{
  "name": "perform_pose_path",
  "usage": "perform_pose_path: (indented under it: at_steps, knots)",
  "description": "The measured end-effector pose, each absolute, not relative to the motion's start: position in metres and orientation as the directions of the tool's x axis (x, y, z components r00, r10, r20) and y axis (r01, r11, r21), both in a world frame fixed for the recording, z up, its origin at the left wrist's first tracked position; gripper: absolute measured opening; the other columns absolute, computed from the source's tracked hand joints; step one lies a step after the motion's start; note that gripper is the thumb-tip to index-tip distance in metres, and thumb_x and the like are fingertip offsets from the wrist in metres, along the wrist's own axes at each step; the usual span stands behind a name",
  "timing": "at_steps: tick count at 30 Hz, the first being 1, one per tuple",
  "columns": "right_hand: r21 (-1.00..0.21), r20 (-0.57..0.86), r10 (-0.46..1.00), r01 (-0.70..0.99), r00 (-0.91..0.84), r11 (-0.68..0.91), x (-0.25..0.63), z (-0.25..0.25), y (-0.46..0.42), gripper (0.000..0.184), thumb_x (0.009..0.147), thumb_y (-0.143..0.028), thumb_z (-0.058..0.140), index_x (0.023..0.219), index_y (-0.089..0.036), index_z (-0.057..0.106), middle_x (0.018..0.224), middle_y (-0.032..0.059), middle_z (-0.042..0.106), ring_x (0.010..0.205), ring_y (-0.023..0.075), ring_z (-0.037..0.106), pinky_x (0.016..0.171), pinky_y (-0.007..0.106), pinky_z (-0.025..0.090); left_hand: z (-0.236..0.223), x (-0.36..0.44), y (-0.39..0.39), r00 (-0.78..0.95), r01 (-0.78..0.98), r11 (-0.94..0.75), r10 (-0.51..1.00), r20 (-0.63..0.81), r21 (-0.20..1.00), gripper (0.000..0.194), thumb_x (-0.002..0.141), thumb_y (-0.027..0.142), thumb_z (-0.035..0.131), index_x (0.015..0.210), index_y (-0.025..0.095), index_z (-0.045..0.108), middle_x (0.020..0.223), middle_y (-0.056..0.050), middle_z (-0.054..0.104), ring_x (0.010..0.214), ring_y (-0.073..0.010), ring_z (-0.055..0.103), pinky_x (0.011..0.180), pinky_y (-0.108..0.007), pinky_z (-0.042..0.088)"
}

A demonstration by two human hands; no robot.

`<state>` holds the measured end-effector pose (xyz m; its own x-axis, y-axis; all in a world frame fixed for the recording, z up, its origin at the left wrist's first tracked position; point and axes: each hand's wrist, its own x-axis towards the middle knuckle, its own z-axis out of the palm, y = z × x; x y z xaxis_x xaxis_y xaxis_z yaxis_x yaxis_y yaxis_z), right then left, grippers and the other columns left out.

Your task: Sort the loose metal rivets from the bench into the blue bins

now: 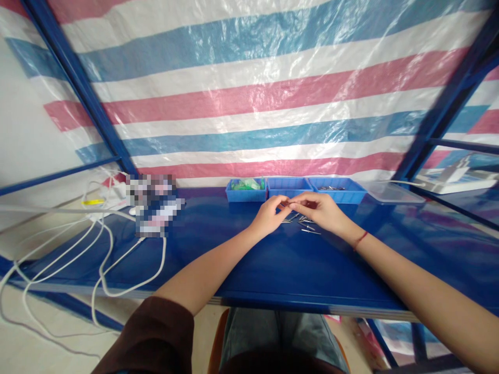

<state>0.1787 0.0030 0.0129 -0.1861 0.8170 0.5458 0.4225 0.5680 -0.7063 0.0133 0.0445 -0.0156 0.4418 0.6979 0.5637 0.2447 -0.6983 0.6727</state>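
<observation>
My left hand and my right hand meet fingertip to fingertip over the blue table. Both are closed in a pinch; whatever sits between the fingers is too small and too covered to make out. Right below them lies a loose pile of thin silvery metal pins, shaped like blind rivets, partly hidden by the hands. Just behind stand three blue bins: the left bin holds green and clear plastic bits, the middle bin is partly blocked by my hands, and the right bin contains small metal pieces.
A clear plastic lid lies right of the bins. White cables loop over the table's left side, near a pixelated item. Blue metal posts frame both sides, and a striped plastic sheet hangs behind. A white device stands far right.
</observation>
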Motion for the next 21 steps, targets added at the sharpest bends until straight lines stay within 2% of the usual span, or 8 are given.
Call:
perform_pose_path:
  at_steps: [5, 9, 11, 13, 15, 17, 21]
  knots:
    - [-0.705, 0.535, 0.835, 0.476, -0.128, 0.525, 0.182, 0.011, 0.007, 0.035, 0.075, -0.05, 0.064, 0.083, -0.017, 0.072, 0.087, 0.0087, 0.071, 0.076, 0.0205, 0.063, 0.07, 0.034, 0.048, -0.014, 0.013, 0.045, 0.329, 0.252, -0.712, 0.7, 0.634, 0.656, 0.012, 0.082, 0.028, 0.059, 0.086, 0.017, 0.06, 0.09, -0.003, 0.064, 0.079, -0.0129, 0.061, 0.077, -0.026, 0.048]
    - [-0.743, 0.469, 0.875, 0.481, -0.119, 0.464, 0.187, 0.009, 0.013, 0.04, 0.075, -0.055, 0.061, 0.071, -0.016, 0.066, 0.064, 0.0038, 0.064, 0.057, 0.0149, 0.056, 0.056, 0.028, 0.043, -0.015, 0.012, 0.044, 0.348, 0.287, -0.698, 0.714, 0.607, 0.657, 0.017, 0.083, 0.031, 0.058, 0.092, 0.017, 0.06, 0.088, -0.003, 0.065, 0.08, -0.0138, 0.061, 0.079, -0.028, 0.048]
    - [-0.758, 0.459, 0.888, 0.504, -0.04, 0.414, 0.196, 0.01, 0.018, 0.042, 0.076, -0.057, 0.058, 0.064, -0.017, 0.061, 0.053, 0.0008, 0.056, 0.05, 0.0126, 0.05, 0.051, 0.027, 0.039, -0.015, 0.011, 0.042, 0.402, 0.345, -0.699, 0.713, 0.574, 0.627, 0.024, 0.084, 0.034, 0.057, 0.101, 0.017, 0.059, 0.089, -0.003, 0.065, 0.084, -0.0153, 0.061, 0.082, -0.03, 0.047]
    - [-0.769, 0.464, 0.875, 0.551, 0.135, 0.323, 0.212, 0.01, 0.025, 0.043, 0.076, -0.057, 0.055, 0.061, -0.017, 0.058, 0.05, 0.0004, 0.053, 0.049, 0.0129, 0.049, 0.051, 0.027, 0.038, -0.015, 0.011, 0.038, 0.478, 0.434, -0.725, 0.689, 0.546, 0.535, 0.027, 0.084, 0.037, 0.056, 0.105, 0.02, 0.06, 0.094, -0.004, 0.066, 0.093, -0.018, 0.059, 0.086, -0.033, 0.045]
    - [-0.768, 0.473, 0.81, 0.613, 0.347, 0.185, 0.234, 0.011, 0.031, 0.041, 0.076, -0.056, 0.054, 0.062, -0.017, 0.06, 0.051, 0.0021, 0.055, 0.051, 0.0158, 0.052, 0.052, 0.028, 0.038, -0.015, 0.01, 0.034, 0.562, 0.51, -0.756, 0.654, 0.507, 0.41, 0.027, 0.083, 0.041, 0.056, 0.102, 0.023, 0.063, 0.101, -0.004, 0.065, 0.102, -0.0213, 0.056, 0.09, -0.037, 0.042]
    - [-0.719, 0.499, 0.727, 0.694, 0.471, 0.044, 0.257, 0.011, 0.036, 0.038, 0.077, -0.052, 0.053, 0.066, -0.017, 0.063, 0.055, 0.0053, 0.06, 0.06, 0.0209, 0.058, 0.057, 0.03, 0.041, -0.014, 0.009, 0.031, 0.63, 0.55, -0.773, 0.633, 0.45, 0.317, 0.028, 0.081, 0.045, 0.058, 0.1, 0.026, 0.065, 0.106, -0.003, 0.063, 0.107, -0.0237, 0.052, 0.091, -0.041, 0.04]
    - [-0.592, 0.509, 0.69, 0.791, 0.515, -0.153, 0.287, 0.011, 0.038, 0.037, 0.079, -0.047, 0.052, 0.081, -0.015, 0.07, 0.077, 0.0115, 0.068, 0.079, 0.0273, 0.063, 0.072, 0.036, 0.043, -0.013, 0.009, 0.03, 0.674, 0.58, -0.77, 0.637, 0.373, 0.266, 0.023, 0.083, 0.043, 0.056, 0.096, 0.028, 0.069, 0.108, -0.001, 0.063, 0.106, -0.0231, 0.051, 0.088, -0.041, 0.039]
